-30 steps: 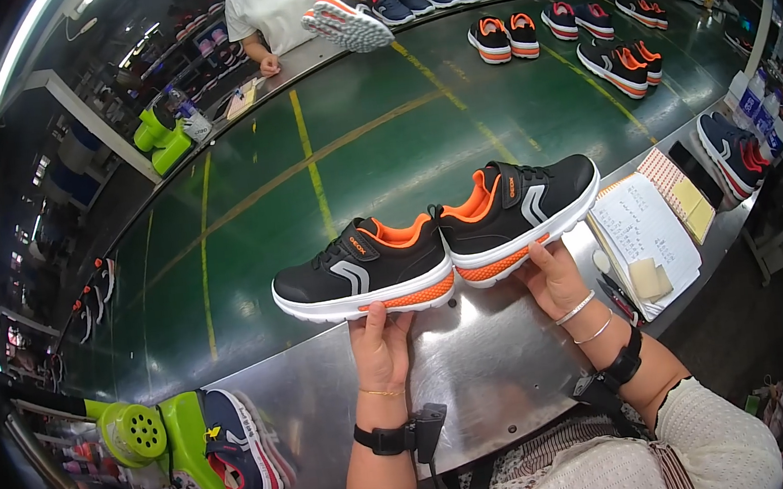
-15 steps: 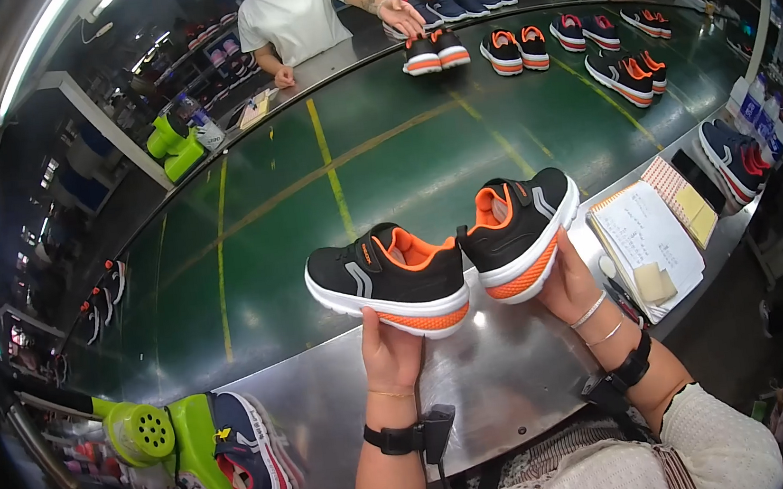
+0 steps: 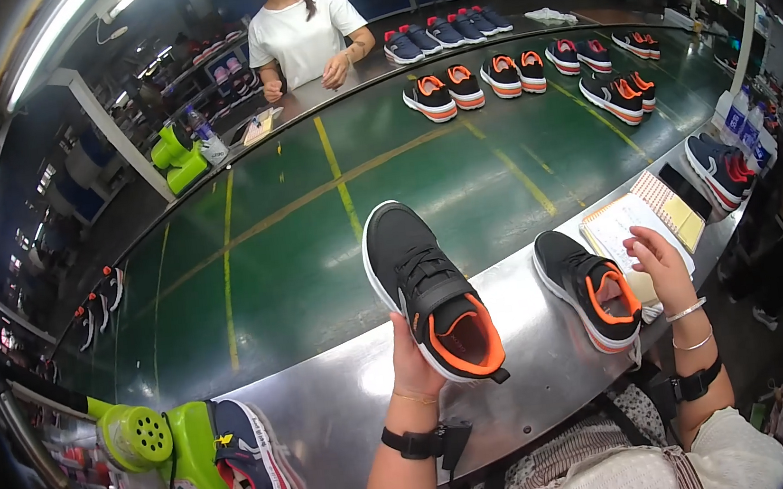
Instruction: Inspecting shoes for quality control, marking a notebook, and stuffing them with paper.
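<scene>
The wide green conveyor belt with yellow lines is the landmark; along its near edge runs the brushed steel surface where the person works. This reads as an inspection step: the left hand holds up a black mesh sneaker with an orange lining above the near edge of the belt, opening turned toward the camera, fingers clamped around its heel from below. Its matching black and orange sneaker lies on the steel just right of the raised one, with the right hand resting at its far side, fingers loosely curled and apart, gripping nothing. The next move probably calls for turning the raised shoe to check sole and strap. No container shows clearly; a lined paper notepad lies beyond the right hand.
</scene>
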{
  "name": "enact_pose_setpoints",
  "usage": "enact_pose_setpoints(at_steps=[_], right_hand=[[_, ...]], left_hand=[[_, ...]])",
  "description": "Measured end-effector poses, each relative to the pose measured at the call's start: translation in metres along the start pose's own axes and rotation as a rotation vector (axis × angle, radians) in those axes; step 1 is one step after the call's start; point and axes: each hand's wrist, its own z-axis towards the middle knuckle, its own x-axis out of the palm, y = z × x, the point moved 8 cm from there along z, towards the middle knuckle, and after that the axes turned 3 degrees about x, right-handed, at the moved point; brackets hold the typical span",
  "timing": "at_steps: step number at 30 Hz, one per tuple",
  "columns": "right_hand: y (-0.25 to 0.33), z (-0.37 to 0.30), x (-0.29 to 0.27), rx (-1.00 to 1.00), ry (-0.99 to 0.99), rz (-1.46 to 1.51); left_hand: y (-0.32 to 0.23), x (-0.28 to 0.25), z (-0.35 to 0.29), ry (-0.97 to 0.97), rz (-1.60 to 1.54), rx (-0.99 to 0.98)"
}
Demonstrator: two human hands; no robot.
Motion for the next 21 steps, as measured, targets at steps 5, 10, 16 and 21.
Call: enact_pose_setpoints(at_steps=[5,10,16,21], right_hand=[[0.109,-0.055,0.086,-0.544,0.211,-0.237],[0.139,-0.091,0.162,-0.890,0.295,-0.433],[0.127,-0.082,0.161,-1.085,-0.016,-0.439],[0.129,-0.039,0.090,-0.842,-0.443,-0.285]], left_hand=[[-0.005,0.008,-0.002,0.089,0.235,0.146],[-0.003,0.037,-0.006,0.129,0.293,0.186],[-0.004,0.039,-0.010,-0.008,0.480,0.236],[-0.001,0.037,-0.011,0.059,0.554,0.177]])
